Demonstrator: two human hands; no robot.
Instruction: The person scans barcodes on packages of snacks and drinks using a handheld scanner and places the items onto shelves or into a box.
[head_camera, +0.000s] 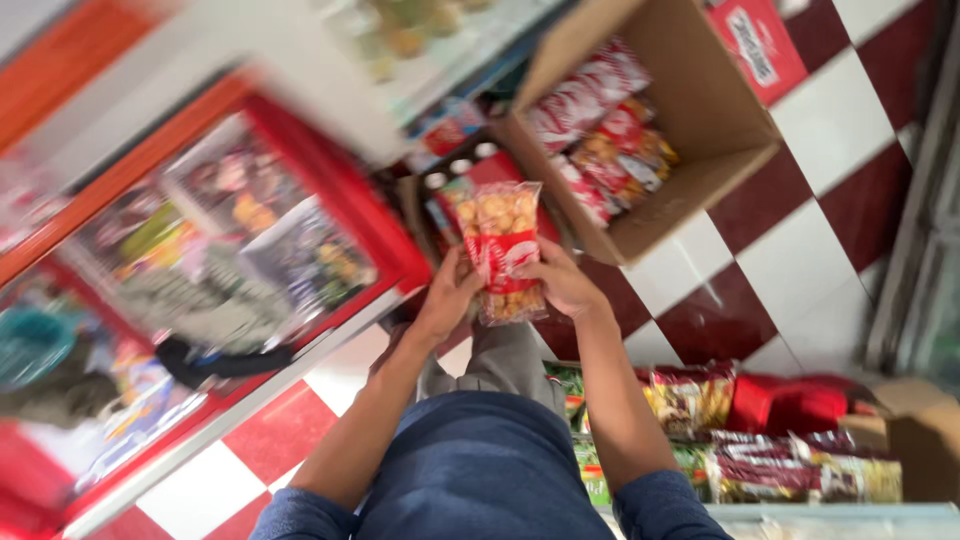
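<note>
Head view: I see both hands, left (447, 297) and right (562, 283), grasping a snack bag (503, 248) by its sides; an open carton (690, 170) sits at two o'clock.

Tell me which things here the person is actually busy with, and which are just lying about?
In use:
snack packet
left hand
right hand
open cardboard box of similar packets

Lying about:
red display cabinet
packets on lower shelf
checked floor

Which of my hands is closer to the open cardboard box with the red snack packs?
Right. Your right hand grips the snack bag on the side facing the cardboard box; your left hand holds the bag's far side, further from the box.
</note>
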